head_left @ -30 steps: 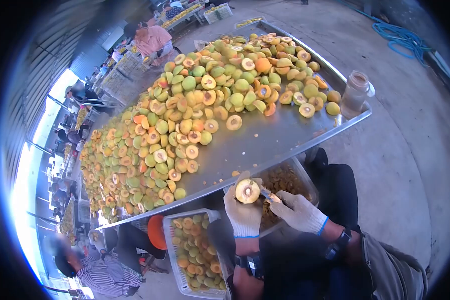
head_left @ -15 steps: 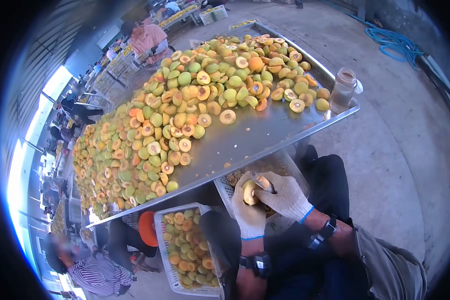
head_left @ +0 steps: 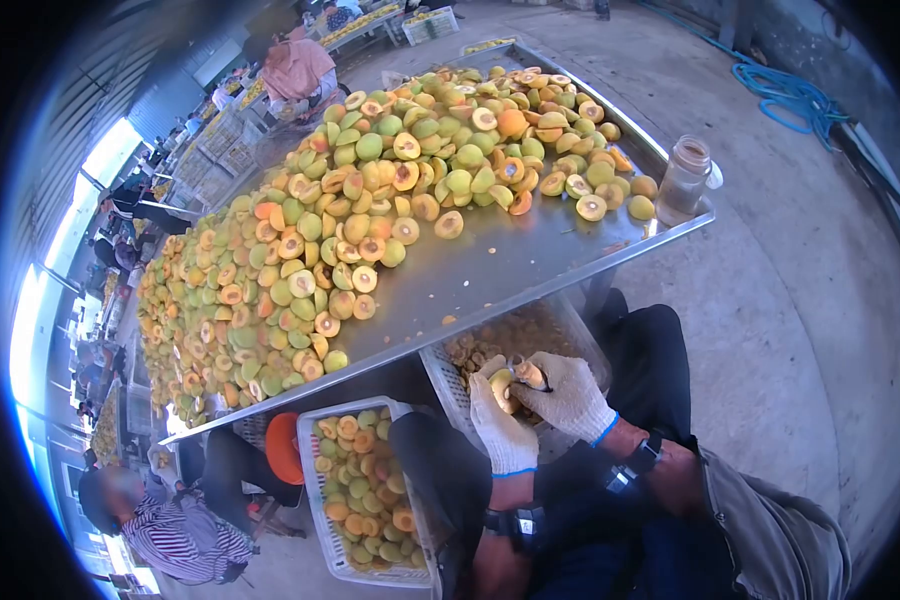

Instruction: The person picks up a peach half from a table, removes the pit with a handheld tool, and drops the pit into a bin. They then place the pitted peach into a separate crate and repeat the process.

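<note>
My left hand (head_left: 500, 422), in a white knit glove, is wrapped round a yellow-green fruit half (head_left: 504, 390) over a basket. The gloved right hand (head_left: 568, 394) is closed beside it, with a small tool (head_left: 526, 370) whose end meets the fruit; the tool's shape is partly hidden by the fingers. Underneath, the white basket (head_left: 454, 404) holds pits and scraps. Above both hands, a metal table (head_left: 440, 290) bears a large heap of halved fruits (head_left: 370, 190).
A white crate (head_left: 322, 540) of fruit halves stands left of my legs, near an orange-red round object (head_left: 284, 448). A clear jar (head_left: 684, 182) sits at the table's right corner. A person in stripes (head_left: 185, 540) sits lower left; a blue hose (head_left: 790, 95) lies upper right.
Both hands have moved slightly down and right in the view, still together at the fruit. The table and crate have shifted a little left in the view.
</note>
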Action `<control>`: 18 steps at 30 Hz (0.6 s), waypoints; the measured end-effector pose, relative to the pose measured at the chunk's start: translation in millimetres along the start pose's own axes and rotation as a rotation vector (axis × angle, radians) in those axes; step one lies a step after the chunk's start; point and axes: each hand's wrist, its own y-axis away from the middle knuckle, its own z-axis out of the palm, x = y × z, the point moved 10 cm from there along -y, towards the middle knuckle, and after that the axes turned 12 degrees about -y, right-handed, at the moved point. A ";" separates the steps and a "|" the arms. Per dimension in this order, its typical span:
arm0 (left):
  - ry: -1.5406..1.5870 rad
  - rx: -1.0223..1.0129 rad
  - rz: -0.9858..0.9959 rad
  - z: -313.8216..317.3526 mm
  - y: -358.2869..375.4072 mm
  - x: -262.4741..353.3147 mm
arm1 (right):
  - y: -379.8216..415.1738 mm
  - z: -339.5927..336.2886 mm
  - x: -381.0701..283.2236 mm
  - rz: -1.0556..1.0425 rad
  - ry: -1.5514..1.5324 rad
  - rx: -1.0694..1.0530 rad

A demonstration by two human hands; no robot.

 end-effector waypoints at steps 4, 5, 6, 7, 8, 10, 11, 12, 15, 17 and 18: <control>0.139 0.013 -0.034 3.2 -3.5 4.9 | 7.0 -7.7 1.4 -0.036 0.069 0.052; 0.140 0.012 -0.031 1.4 -6.2 6.4 | 7.0 -6.6 5.7 0.047 0.043 -0.009; 0.140 0.004 -0.022 -1.4 -9.5 7.4 | 9.5 -4.3 10.5 0.133 0.015 -0.073; 0.139 -0.003 -0.014 -3.7 -11.6 9.5 | 12.2 -7.7 7.1 0.132 0.014 -0.075; 0.138 -0.002 -0.012 -4.7 -11.7 13.8 | 16.9 -2.5 8.7 0.187 -0.022 -0.161; 0.195 -0.019 -0.091 -1.4 -8.7 13.6 | 24.9 5.7 9.1 0.245 -0.059 -0.247; 0.193 -0.018 -0.095 0.8 -7.3 14.9 | 27.7 9.4 4.5 0.215 -0.033 -0.256; 0.183 0.008 -0.113 1.1 -6.1 14.5 | 29.2 12.9 0.8 0.185 -0.007 -0.265; 0.125 0.061 -0.128 4.2 -2.7 17.8 | 28.0 19.8 4.0 0.214 -0.028 -0.250; 0.079 0.091 -0.124 3.2 0.2 17.7 | 26.7 21.4 7.5 0.219 -0.001 -0.243; 0.080 0.073 -0.088 4.9 2.0 19.6 | 26.3 21.6 9.0 0.224 0.026 -0.237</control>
